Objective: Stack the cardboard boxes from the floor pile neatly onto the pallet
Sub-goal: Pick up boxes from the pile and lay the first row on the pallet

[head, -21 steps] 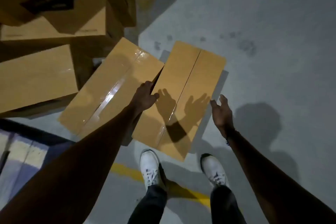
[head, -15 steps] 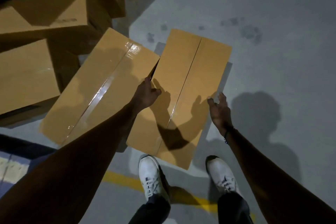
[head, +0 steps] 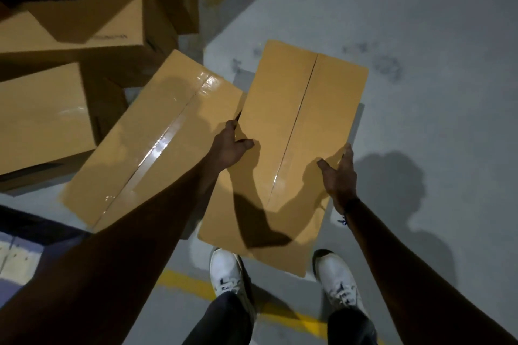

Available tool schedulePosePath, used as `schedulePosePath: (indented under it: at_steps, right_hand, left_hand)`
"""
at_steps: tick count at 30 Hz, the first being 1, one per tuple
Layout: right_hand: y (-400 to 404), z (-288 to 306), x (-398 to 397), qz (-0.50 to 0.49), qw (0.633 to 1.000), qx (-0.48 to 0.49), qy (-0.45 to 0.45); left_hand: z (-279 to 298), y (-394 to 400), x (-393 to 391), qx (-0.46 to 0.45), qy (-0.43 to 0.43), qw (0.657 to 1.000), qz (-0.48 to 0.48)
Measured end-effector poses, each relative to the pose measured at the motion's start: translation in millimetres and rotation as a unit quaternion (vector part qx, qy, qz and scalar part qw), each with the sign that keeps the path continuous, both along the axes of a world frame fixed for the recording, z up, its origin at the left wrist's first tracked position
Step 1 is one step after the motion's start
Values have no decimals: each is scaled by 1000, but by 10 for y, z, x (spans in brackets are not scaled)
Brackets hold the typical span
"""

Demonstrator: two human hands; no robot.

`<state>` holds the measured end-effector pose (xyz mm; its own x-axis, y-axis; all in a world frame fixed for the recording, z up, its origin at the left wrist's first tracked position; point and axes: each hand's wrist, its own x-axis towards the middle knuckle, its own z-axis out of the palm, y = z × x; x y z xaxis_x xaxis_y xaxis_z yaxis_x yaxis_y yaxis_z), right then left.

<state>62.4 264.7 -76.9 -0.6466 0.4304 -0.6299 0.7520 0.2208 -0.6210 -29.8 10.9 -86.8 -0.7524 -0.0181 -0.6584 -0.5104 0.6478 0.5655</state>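
The cardboard box [head: 283, 148] lies on the floor [head: 420, 36] at centre. The left hand [head: 229, 148] grips its 9 o'clock edge and the right hand [head: 339, 176] its 3 o'clock edge. The taped box [head: 151, 137] touches it at 9 o'clock and could pinch the left fingers or get dragged along during lifting.

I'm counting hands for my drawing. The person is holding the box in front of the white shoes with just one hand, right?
Not quite. The head view shows two hands on the box: the left hand grips its left edge and the right hand its right edge. It does lie in front of the white shoes.
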Motion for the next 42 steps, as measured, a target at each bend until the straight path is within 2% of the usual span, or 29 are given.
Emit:
schedulePosePath:
  at_steps: [7, 13, 15, 20, 24, 26, 30, 35, 40, 42]
  right_hand:
    - [266, 1661, -276, 108, 991, 63, 54]
    - [101, 3523, -404, 237, 961, 55, 134]
    - [-7, 3954, -413, 267, 950, 48, 158]
    - [-570, 5448, -132, 398, 884, 22, 243]
    - [-1041, 6131, 143, 475, 838, -4, 269]
    - [-1416, 6532, 400, 515, 807, -22, 287]
    - [-2247, 7114, 1049, 598, 737, -52, 310]
    - [-3194, 7488, 2000, 658, 676, -83, 320]
    - [-4166, 7455, 2976, 700, 626, -101, 328]
    - [-4543, 7417, 3350, 708, 617, -98, 329]
  left_hand:
    - [1582, 73, 292, 42, 83, 993, 71]
    - [3377, -151, 838, 49, 188, 963, 185]
    - [3811, -228, 1062, 59, 211, 949, 227]
    - [5358, -591, 2068, 24, 293, 894, 338]
    - [6127, -801, 2838, -25, 325, 854, 405]
    - [6539, -947, 3333, -32, 351, 819, 453]
    - [7080, -1295, 4399, -50, 373, 755, 538]
    - [7317, -1744, 5510, -73, 374, 685, 621]
    - [7406, -2357, 6635, -88, 363, 638, 674]
    - [7417, -2604, 7046, -96, 370, 623, 682]
